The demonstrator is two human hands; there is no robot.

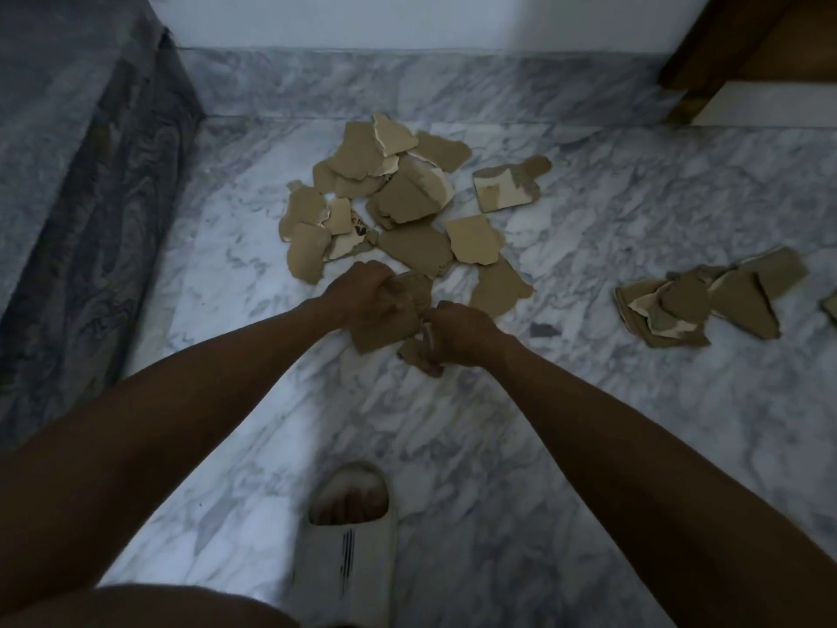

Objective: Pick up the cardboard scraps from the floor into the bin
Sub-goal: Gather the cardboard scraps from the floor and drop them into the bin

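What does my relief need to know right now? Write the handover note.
Left hand: shut on a scrap, low over the floor.
Right hand: shut on smaller scraps.
Main pile lies on the marble floor just beyond the hands; a loose piece sits to its right.
Second pile lies far right.
Bin: not in view.
Done: one handful gathered, not yet binned.
Left: bin the handful, then clear both piles and the loose piece.
A slipper stands near the bottom of the view.
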